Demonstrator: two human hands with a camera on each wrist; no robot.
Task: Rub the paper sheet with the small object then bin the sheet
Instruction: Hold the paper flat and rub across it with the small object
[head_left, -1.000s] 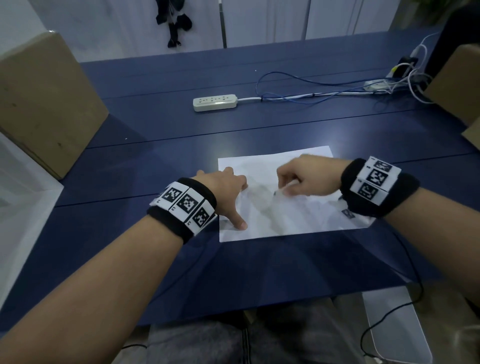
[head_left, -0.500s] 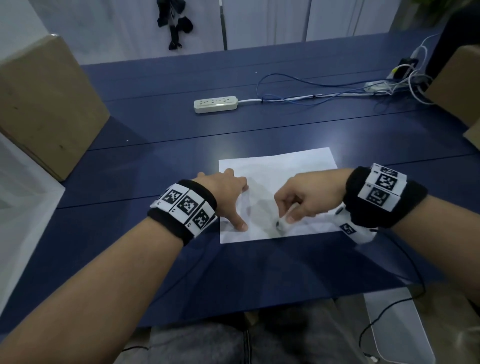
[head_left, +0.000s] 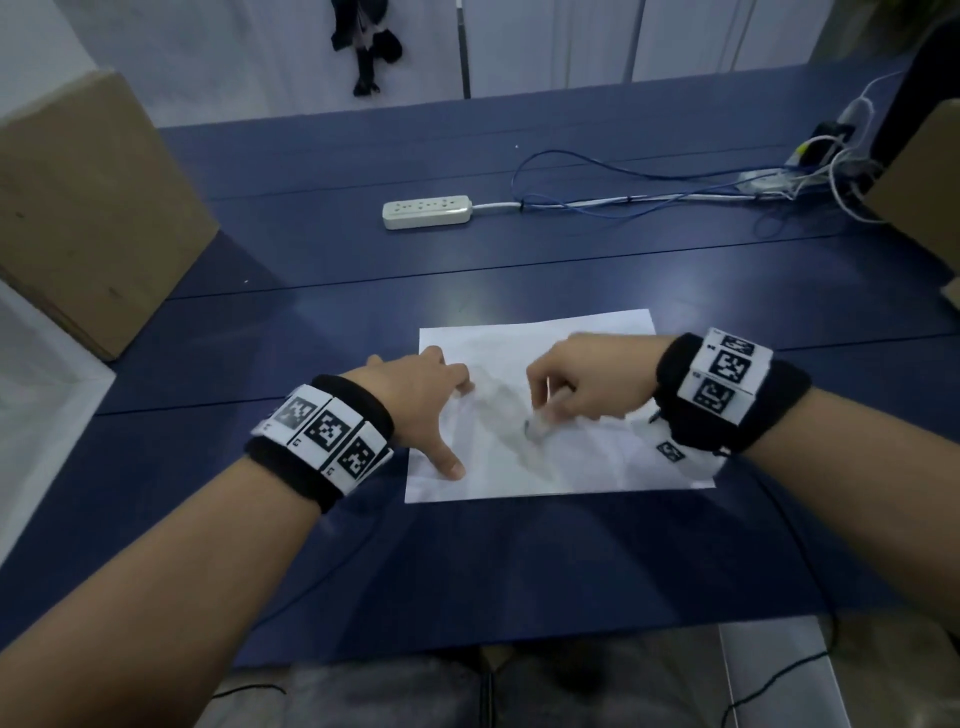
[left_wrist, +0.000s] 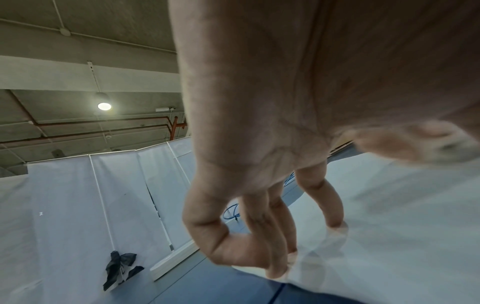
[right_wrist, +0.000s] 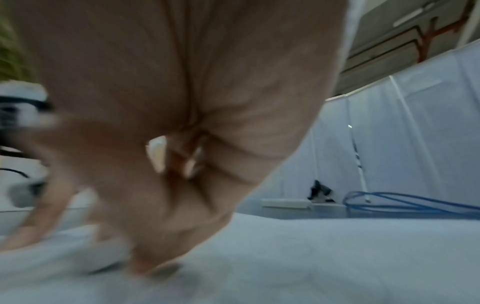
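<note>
A white paper sheet lies flat on the dark blue table, close to its near edge. My left hand presses the sheet's left side with spread fingertips and thumb. My right hand pinches a small white object, an eraser by its look, and holds its tip against the middle of the sheet. In the right wrist view the right hand is blurred over the paper sheet. Faint grey smudges show on the paper around the object.
A white power strip with blue and white cables lies farther back. Cardboard boxes stand at the left and right edges. A white bin sits at the far left below the table.
My right hand has moved back and forth over the sheet with the object, first toward me, now slightly away again. The left hand has stayed pressed on the sheet.
</note>
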